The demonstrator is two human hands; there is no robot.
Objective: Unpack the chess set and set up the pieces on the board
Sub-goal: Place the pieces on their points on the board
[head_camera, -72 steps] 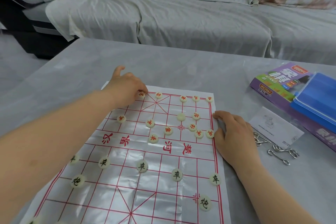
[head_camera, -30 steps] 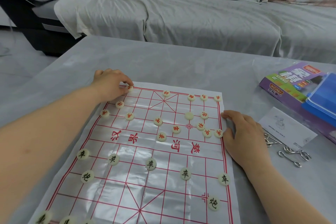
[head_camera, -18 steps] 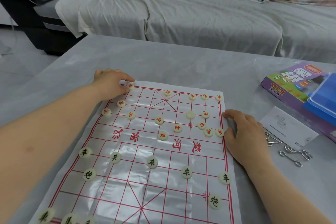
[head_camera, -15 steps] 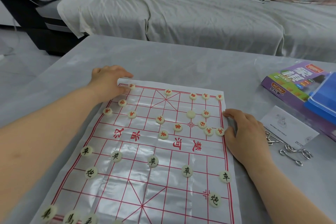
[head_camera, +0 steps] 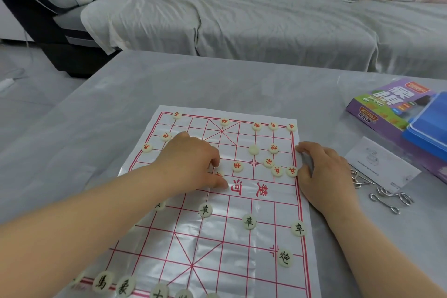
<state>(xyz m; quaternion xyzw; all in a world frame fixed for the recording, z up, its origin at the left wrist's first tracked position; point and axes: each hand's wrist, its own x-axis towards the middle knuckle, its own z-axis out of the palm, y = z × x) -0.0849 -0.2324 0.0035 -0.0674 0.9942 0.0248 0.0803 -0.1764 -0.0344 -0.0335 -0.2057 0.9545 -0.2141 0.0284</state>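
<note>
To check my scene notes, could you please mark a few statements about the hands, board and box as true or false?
1. The left hand pinches a red piece over the board. True.
2. The right hand holds a black piece. False: it rests at the board's right edge and holds nothing.
3. The box lies left of the board. False: it lies to the right.
4. One blank piece lies on the board's far half. True.
</note>
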